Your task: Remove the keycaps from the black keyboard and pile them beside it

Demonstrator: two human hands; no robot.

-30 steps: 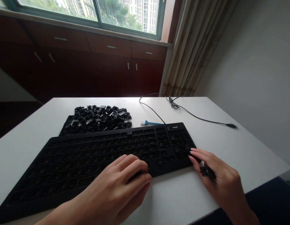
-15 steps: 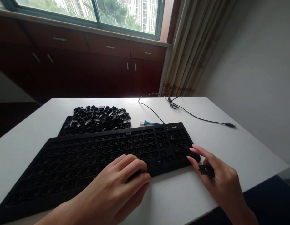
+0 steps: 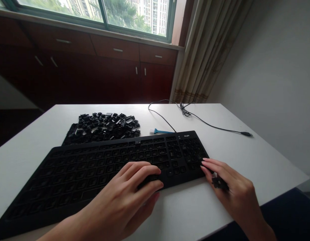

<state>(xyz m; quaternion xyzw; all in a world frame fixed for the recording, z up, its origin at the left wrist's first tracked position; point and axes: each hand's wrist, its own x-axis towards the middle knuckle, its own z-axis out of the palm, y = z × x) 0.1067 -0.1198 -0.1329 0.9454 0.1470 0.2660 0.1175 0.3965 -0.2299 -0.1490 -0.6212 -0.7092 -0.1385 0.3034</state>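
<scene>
A black keyboard (image 3: 99, 167) with its keycaps removed lies across the white table (image 3: 245, 157). My left hand (image 3: 129, 201) is on its front edge, fingers curled over the bare sockets and thumb against the edge, holding it. My right hand (image 3: 230, 190) is at the keyboard's front right corner, fingertips touching the number-pad area. A small black keycap (image 3: 220, 183) is pinched between its thumb and forefinger. Behind the keyboard, a pile of loose black keycaps (image 3: 107, 125) lies on a dark mat.
A small blue brush (image 3: 162, 131) lies just behind the keyboard. The keyboard's cable (image 3: 207, 124) loops to the back and runs right to a USB plug (image 3: 246, 134). The table's right edge is close to my right hand. Wooden cabinets, a window and a curtain stand beyond.
My left hand has slid slightly farther onto the keyboard. My right fingertips lifted a little and came back down on the corner, still holding the keycap.
</scene>
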